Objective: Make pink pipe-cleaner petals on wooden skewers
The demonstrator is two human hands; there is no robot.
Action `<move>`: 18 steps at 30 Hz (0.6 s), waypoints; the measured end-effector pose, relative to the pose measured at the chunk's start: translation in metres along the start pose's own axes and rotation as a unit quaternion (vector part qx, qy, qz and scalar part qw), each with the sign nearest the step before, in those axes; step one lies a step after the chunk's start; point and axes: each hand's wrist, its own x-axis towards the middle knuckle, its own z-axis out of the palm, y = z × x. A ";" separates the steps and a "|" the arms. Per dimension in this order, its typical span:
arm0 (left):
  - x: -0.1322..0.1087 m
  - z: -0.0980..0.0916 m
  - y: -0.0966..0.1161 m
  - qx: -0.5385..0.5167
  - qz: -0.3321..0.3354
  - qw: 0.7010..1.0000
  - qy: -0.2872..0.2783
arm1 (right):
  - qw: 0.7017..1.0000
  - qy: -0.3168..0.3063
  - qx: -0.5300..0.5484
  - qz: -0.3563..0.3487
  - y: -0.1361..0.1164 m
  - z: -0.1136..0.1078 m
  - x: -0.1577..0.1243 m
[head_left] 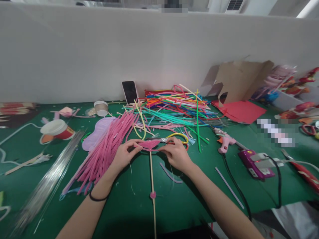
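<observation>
At the middle of the table, my left hand [126, 153] pinches the left end of a pink fuzzy petal-shaped piece [150, 144]. The fingers of my right hand [178, 155] are closed at its right end, on a thin pink pipe cleaner strip along its lower edge. A thin wooden stick [152, 172] runs from under this piece towards me, with a small pink ball [153, 195] partway along it. Scissors [183, 135] with yellow and red handles lie just behind my right hand. A bundle of pink pipe cleaners [107, 146] lies left of my left hand.
Multicoloured pipe cleaners [174, 106] are heaped at the back, near a phone [130, 92]. A pink glue gun [225, 141] and purple power strip [256, 164] lie right, with cables. Clear-wrapped wires [53, 172] and a paper cup [57, 129] are left.
</observation>
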 end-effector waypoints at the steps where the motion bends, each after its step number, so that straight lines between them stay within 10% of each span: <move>1: 0.000 0.000 0.000 -0.013 -0.005 1.000 -0.005 | 1.000 -0.003 0.006 -0.002 0.000 0.001 0.000; 10: 0.001 0.001 0.003 -0.036 -0.061 0.996 -0.045 | 0.999 -0.016 -0.008 -0.051 -0.009 0.006 -0.002; 18: -0.002 -0.001 0.014 0.113 0.074 0.987 -0.086 | 0.999 0.003 -0.007 -0.053 -0.009 0.004 0.002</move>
